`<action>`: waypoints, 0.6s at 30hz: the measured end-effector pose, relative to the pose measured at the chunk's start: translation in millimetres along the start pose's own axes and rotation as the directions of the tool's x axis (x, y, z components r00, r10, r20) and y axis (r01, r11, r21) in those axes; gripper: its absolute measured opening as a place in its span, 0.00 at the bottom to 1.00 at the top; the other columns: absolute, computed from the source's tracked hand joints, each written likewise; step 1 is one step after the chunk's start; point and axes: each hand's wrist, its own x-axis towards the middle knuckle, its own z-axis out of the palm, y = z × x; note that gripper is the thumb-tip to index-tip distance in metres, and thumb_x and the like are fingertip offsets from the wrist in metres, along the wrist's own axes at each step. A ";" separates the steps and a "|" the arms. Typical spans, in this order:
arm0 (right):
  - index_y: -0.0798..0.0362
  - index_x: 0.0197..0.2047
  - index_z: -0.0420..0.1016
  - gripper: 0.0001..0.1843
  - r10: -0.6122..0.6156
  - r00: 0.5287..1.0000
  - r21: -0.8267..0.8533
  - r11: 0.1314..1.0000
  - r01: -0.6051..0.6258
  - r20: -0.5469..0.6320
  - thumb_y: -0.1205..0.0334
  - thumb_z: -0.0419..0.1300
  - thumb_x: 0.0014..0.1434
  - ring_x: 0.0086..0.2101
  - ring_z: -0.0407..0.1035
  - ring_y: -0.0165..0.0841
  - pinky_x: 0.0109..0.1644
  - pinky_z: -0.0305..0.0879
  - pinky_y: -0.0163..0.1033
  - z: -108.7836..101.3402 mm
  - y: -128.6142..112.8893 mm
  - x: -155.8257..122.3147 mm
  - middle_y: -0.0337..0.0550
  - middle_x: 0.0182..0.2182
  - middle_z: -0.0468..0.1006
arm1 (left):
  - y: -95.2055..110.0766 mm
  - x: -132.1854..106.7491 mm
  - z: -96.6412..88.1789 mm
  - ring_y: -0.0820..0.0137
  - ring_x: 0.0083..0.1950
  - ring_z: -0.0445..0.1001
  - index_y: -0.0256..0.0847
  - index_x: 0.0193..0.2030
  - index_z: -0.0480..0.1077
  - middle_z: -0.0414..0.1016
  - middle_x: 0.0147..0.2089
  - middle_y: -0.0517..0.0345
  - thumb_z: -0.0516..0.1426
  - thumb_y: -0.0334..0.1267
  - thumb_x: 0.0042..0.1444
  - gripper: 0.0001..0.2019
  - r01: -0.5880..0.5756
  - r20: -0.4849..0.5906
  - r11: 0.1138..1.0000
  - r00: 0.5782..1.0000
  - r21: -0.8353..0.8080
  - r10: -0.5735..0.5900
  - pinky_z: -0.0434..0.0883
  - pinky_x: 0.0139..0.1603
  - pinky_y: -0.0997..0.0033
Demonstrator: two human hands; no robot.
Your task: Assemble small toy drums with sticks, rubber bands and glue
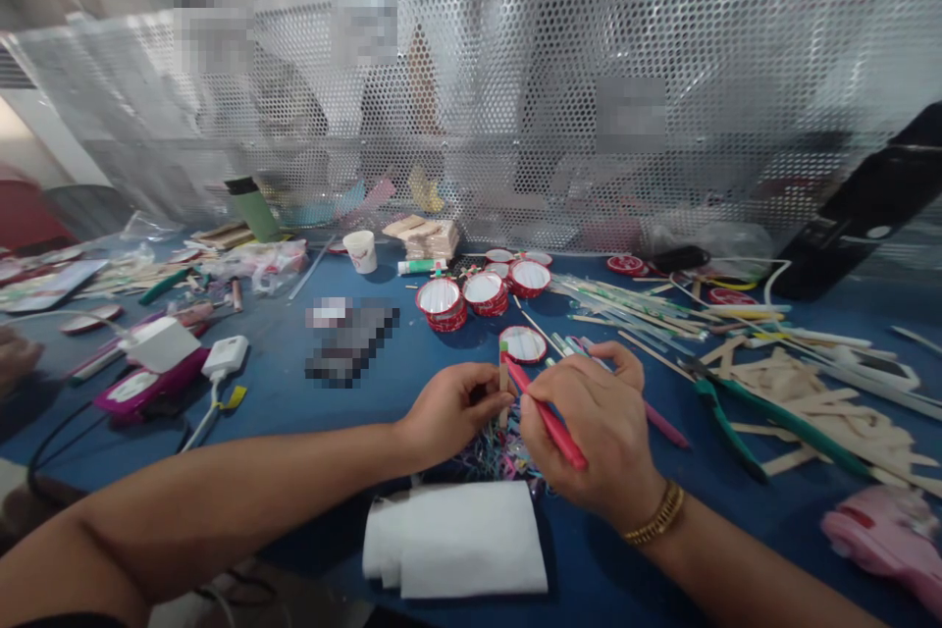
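My left hand point(456, 412) pinches a narrow wooden craft stick point(504, 378) upright between thumb and fingers; its top end is green. In my right hand point(603, 427) is a pinkish-red marker point(560, 437), its upper end against or very close to the stick; I cannot tell if they touch. Just beyond the hands lies a round red-rimmed piece with a white face point(524, 343). Farther back stand several small red-and-white drum-like cups point(442, 302). Under the hands is a heap of colourful shredded strips point(478, 461), partly hidden.
A folded white cloth point(456, 540) lies in front. On the right are green-handled pliers point(728, 432), loose craft sticks point(810, 392) and a pink glue gun point(883, 535). Left are a dark phone-like object point(353, 343) and a white adapter point(225, 355). A perforated metal screen point(486, 118) borders the back.
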 end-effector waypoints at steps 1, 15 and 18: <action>0.50 0.31 0.66 0.05 -0.003 1.000 0.002 1.000 0.003 0.011 0.69 0.58 0.57 0.28 0.68 0.32 0.52 0.54 0.50 0.0 -0.1 0.0 0.33 0.23 0.72 | -0.2 0.2 0.1 0.75 0.27 0.54 0.38 0.27 0.61 0.56 0.24 0.66 0.57 0.44 0.61 0.16 -0.002 0.000 1.000 1.000 -0.001 0.002 0.54 0.28 0.74; 0.51 0.31 0.66 0.06 -0.002 1.000 -0.006 1.000 0.002 -0.004 0.69 0.58 0.57 0.28 0.68 0.32 0.52 0.55 0.51 -0.1 0.5 -0.8 0.34 0.23 0.72 | 1.5 -0.4 -0.3 0.75 0.28 0.54 0.38 0.27 0.62 0.56 0.25 0.65 0.57 0.44 0.61 0.15 -0.001 0.005 1.000 1.000 0.003 0.001 0.54 0.28 0.74; 0.50 0.31 0.65 0.06 -0.006 1.000 -0.004 1.000 0.006 -0.008 0.69 0.58 0.57 0.28 0.68 0.31 0.53 0.54 0.51 -0.3 0.6 -1.2 0.34 0.23 0.72 | 0.6 -0.4 -0.1 0.75 0.28 0.54 0.38 0.28 0.63 0.56 0.25 0.65 0.56 0.44 0.62 0.15 -0.005 0.007 1.000 1.000 0.003 0.005 0.53 0.28 0.74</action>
